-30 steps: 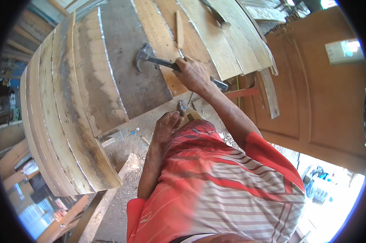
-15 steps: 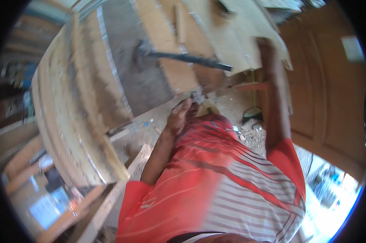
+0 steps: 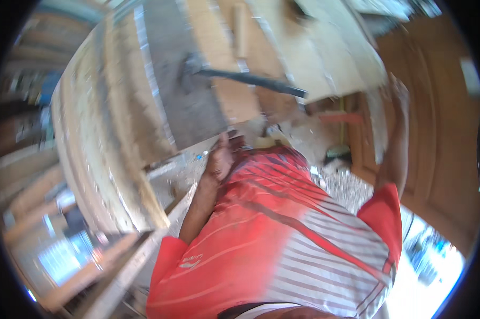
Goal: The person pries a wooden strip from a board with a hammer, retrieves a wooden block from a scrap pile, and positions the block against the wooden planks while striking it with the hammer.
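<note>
A dark metal claw hammer with a long black handle point(image 3: 253, 80) lies across the broad worktop of light and dark wooden boards point(image 3: 194, 114). The right hand point(image 3: 398, 94), blurred, is beside the worktop's right end; the left hand point(image 3: 220, 160) is by its near edge, thumb up. I cannot tell how far either hand's grip is open or whether it holds anything. A narrow pale wooden strip point(image 3: 241, 33) lies farther in on the worktop.

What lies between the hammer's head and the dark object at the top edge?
A narrow wood stick, lying on the boards; the head view shows it.
</note>
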A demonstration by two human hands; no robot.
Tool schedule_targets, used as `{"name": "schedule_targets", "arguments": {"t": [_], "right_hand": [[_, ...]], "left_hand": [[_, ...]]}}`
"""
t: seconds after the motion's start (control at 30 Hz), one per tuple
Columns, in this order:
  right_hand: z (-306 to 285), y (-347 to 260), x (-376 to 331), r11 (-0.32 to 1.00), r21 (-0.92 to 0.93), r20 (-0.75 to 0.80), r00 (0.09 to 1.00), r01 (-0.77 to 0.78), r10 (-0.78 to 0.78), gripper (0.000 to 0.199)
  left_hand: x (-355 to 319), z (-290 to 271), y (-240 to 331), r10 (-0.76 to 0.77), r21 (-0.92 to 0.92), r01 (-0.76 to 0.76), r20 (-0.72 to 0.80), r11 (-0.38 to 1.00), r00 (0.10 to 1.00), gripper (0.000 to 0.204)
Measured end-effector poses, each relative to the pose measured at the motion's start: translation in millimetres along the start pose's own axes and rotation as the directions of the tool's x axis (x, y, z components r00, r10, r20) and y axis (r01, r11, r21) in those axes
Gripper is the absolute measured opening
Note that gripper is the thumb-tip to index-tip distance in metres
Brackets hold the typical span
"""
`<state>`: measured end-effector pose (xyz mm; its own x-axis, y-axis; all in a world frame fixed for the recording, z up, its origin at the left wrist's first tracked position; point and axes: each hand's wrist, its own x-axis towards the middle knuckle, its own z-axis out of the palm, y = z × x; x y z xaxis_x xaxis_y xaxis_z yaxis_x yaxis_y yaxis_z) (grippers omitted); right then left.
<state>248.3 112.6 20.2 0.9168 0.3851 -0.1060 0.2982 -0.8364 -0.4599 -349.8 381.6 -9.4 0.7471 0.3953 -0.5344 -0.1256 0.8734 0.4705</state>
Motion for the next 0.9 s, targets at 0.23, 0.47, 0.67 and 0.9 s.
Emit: {"name": "schedule_targets", "arguments": {"t": [0.23,0.47,0.67,0.9], "right_hand": [[15,-19,-4,0.954,0.278,0.126,0.989,-0.113,0.080,0.061],[9,-33,-4,0.934,0.321,0.279,0.958,-0.155,0.063,0.065],[-5,-53,-19,0.917,0.357,0.215,0.971,-0.180,0.107,0.056],[12,-35,-14,0.890,0.450,0.182,0.983,-0.078,-0.006,0.060]], "left_hand": [[25,17,4,-0.040,0.015,0.041,-0.064,0.999,0.997,0.066],[35,36,2,-0.050,-0.004,0.049,-0.136,0.999,0.989,0.060],[40,39,-1,-0.040,-0.068,0.036,-0.063,0.997,0.997,0.057],[40,30,-7,-0.039,-0.129,0.036,-0.019,0.991,0.999,0.059]]}}
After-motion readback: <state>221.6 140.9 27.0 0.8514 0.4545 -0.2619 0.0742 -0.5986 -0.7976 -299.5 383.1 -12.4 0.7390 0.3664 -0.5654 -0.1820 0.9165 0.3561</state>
